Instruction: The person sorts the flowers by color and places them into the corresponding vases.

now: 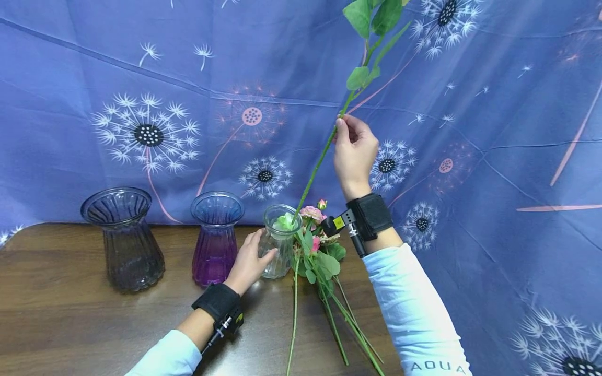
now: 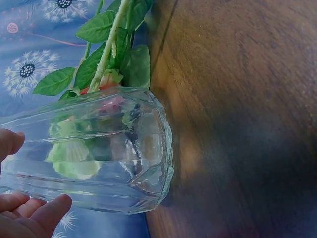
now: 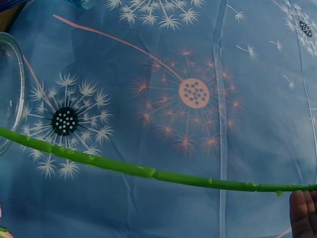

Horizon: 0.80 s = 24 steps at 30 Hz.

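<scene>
My right hand [image 1: 356, 151] pinches a long green flower stem [image 1: 320, 164] between thumb and fingertips, high above the table. Leaves [image 1: 359, 78] grow on its upper part, and its top runs out of the head view. The stem slants down to the mouth of a clear glass vase [image 1: 276, 256]. With its thumb in front and fingers at the left side, my left hand [image 1: 249, 263] holds this vase upright on the table. A pale green-white flower [image 1: 285, 222] shows at the vase's mouth; whether it sits inside or behind cannot be told.
Pink flowers [image 1: 312, 213] with leaves and long stems [image 1: 348, 318] lie on the wooden table [image 1: 61, 324] right of the vase. Left of it stand a purple-blue glass vase [image 1: 215, 250] and a larger dark grey vase [image 1: 131, 256]. A blue dandelion-print cloth [image 1: 301, 62] hangs behind.
</scene>
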Each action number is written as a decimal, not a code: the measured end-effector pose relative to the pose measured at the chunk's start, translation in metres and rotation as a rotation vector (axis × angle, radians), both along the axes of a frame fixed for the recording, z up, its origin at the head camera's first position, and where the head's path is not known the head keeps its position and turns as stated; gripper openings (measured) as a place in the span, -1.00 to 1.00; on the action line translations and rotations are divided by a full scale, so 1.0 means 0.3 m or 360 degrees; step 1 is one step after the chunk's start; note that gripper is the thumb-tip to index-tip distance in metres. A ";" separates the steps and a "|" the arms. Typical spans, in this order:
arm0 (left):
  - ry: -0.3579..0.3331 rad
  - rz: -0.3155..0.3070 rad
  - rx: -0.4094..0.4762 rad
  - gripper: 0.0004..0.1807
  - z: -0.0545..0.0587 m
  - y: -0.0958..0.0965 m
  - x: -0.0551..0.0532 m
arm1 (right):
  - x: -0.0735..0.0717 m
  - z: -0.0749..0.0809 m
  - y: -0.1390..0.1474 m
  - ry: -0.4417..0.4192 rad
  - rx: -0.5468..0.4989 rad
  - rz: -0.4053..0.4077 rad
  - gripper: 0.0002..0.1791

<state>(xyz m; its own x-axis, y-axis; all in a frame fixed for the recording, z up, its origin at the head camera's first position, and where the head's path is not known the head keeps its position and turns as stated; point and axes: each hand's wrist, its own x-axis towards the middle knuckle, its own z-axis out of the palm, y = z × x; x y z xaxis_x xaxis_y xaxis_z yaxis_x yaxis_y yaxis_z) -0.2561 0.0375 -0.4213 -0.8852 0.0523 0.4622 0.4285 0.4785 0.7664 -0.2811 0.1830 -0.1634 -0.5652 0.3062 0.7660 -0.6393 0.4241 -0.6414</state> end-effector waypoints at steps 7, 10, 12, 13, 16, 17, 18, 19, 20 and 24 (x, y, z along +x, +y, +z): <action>0.0037 0.0003 -0.0005 -0.36 -0.004 0.000 -0.002 | -0.007 -0.022 -0.003 -0.0024 0.0027 -0.0044 -0.78; 0.0031 0.0012 -0.0007 -0.35 -0.006 0.001 -0.002 | -0.008 -0.033 -0.004 -0.0037 0.0035 -0.0036 -0.78; 0.0022 0.0019 -0.0007 -0.35 -0.005 0.001 -0.002 | -0.010 -0.040 -0.005 -0.0043 0.0032 -0.0022 -0.78; 0.0013 0.0020 -0.0007 -0.34 -0.005 0.001 -0.002 | -0.012 -0.044 -0.004 -0.0047 0.0033 -0.0016 -0.78; -0.0001 0.0019 -0.0008 -0.34 -0.005 0.003 -0.003 | -0.016 -0.056 -0.002 -0.0062 0.0054 -0.0027 -0.77; 0.0001 0.0017 -0.0009 -0.34 -0.005 0.003 -0.003 | -0.018 -0.061 0.000 -0.0070 0.0065 -0.0043 -0.77; 0.0005 0.0015 -0.0009 -0.34 -0.005 0.003 -0.003 | -0.018 -0.065 0.000 -0.0077 0.0075 -0.0050 -0.76; 0.0006 0.0014 -0.0008 -0.34 -0.006 0.003 -0.004 | -0.019 -0.071 0.001 -0.0084 0.0083 -0.0055 -0.76; 0.0015 0.0016 -0.0010 -0.35 -0.007 0.003 -0.004 | -0.020 -0.076 0.001 -0.0089 0.0088 -0.0059 -0.75; 0.0021 0.0019 -0.0005 -0.34 -0.009 0.004 -0.006 | -0.029 -0.097 0.002 -0.0090 0.0078 -0.0054 -0.75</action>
